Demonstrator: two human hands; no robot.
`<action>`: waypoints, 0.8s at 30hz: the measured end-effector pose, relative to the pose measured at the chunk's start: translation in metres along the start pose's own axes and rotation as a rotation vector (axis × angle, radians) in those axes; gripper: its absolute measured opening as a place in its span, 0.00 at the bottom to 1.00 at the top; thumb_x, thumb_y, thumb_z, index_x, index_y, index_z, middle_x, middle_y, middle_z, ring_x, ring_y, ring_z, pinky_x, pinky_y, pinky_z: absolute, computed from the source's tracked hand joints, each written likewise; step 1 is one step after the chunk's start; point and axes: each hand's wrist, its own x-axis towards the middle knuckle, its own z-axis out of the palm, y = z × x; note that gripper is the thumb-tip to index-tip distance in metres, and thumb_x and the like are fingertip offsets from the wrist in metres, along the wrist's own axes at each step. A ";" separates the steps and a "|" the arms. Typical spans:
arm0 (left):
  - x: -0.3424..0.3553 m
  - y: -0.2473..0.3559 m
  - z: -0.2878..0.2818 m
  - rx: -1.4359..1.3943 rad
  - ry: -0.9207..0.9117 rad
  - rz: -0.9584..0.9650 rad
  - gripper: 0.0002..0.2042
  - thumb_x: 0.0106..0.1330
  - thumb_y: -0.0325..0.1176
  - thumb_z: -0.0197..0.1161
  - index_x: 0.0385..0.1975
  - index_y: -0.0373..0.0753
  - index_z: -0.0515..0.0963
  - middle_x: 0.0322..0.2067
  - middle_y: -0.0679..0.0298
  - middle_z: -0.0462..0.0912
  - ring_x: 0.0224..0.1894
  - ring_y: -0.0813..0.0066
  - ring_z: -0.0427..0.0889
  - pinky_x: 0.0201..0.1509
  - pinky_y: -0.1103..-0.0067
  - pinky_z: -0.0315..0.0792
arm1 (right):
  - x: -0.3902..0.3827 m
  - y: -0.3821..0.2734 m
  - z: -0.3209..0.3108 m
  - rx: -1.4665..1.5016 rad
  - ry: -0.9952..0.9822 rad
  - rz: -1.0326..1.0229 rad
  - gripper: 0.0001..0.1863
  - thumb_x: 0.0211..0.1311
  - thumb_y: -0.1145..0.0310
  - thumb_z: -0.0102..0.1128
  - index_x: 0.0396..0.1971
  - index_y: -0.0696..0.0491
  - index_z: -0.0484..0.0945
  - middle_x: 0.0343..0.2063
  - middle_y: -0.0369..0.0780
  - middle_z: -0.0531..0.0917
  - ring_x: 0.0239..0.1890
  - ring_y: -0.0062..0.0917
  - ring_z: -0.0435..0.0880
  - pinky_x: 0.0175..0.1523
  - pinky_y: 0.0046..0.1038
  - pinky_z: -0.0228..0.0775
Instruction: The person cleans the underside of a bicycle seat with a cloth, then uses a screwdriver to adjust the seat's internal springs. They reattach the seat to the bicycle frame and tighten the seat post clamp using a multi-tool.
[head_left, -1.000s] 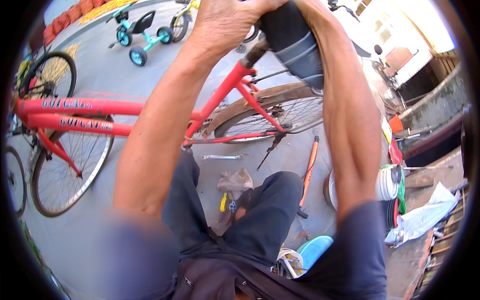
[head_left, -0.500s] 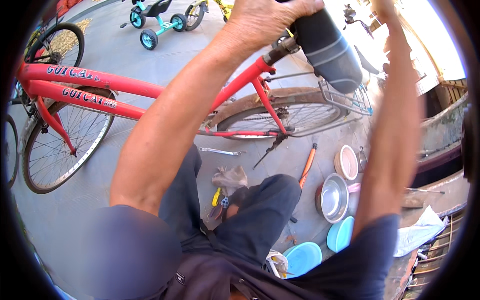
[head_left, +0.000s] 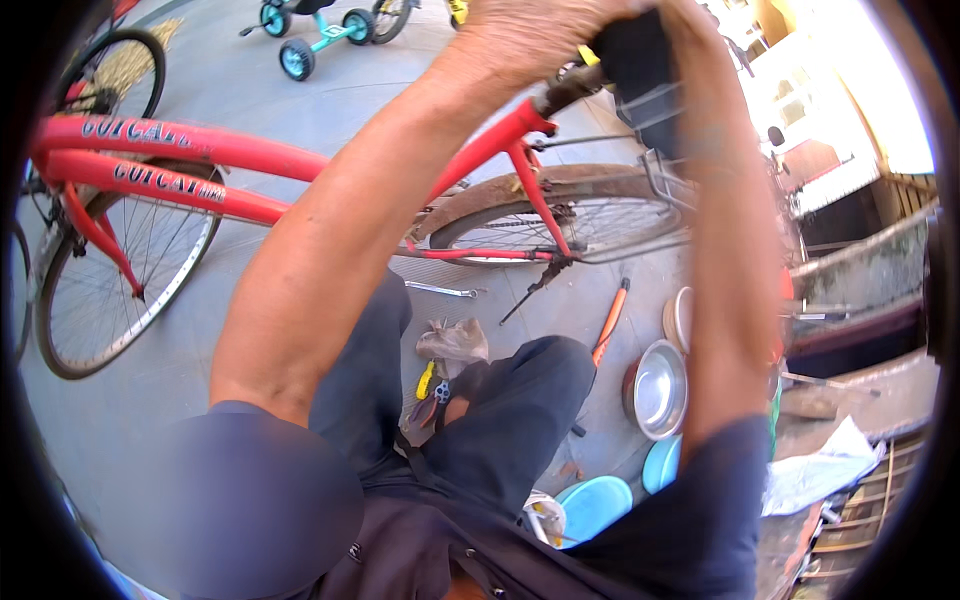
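A red bicycle (head_left: 250,205) stands across the floor before me. Its saddle (head_left: 640,75), black with grey lines, sits on a rusty seat post (head_left: 572,88) at the top of the view. My left hand (head_left: 560,25) reaches to the saddle and closes on its near end; the fingertips are partly cut off by the upper edge. My right hand (head_left: 688,18) is at the saddle's other side, its fingers out of the picture. My right forearm covers part of the saddle and the rear rack (head_left: 665,180).
By my legs lie a wrench (head_left: 440,290), yellow-handled tool (head_left: 425,380), pliers (head_left: 436,400), crumpled cloth (head_left: 455,342) and an orange-handled tool (head_left: 611,320). To the right are a metal bowl (head_left: 657,390) and blue basin (head_left: 597,508). A turquoise tricycle (head_left: 325,35) stands beyond.
My right hand has come left from the far upper right to the saddle, beside my left hand. My right forearm hides more of the saddle. The view has shifted slightly.
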 end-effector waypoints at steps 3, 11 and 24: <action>0.005 -0.013 -0.027 -0.121 -0.025 -0.127 0.22 0.59 0.39 0.73 0.47 0.34 0.73 0.36 0.60 0.81 0.37 0.76 0.80 0.42 0.78 0.76 | 0.009 -0.025 0.044 0.154 -0.121 0.086 0.31 0.72 0.48 0.43 0.47 0.65 0.77 0.44 0.52 0.82 0.53 0.38 0.78 0.60 0.33 0.66; 0.004 0.003 0.002 -0.074 -0.092 -0.099 0.25 0.55 0.45 0.74 0.42 0.30 0.74 0.34 0.56 0.81 0.37 0.73 0.79 0.41 0.76 0.75 | -0.031 0.007 -0.017 0.243 -0.064 0.036 0.30 0.68 0.46 0.54 0.40 0.63 0.82 0.32 0.42 0.86 0.34 0.25 0.83 0.41 0.28 0.73; 0.009 0.012 -0.031 -0.343 -0.359 -0.009 0.31 0.61 0.54 0.64 0.49 0.28 0.75 0.41 0.53 0.82 0.43 0.69 0.80 0.47 0.76 0.75 | -0.178 0.074 -0.020 0.654 0.342 0.583 0.47 0.62 0.37 0.59 0.66 0.63 0.61 0.60 0.53 0.72 0.64 0.41 0.71 0.62 0.46 0.69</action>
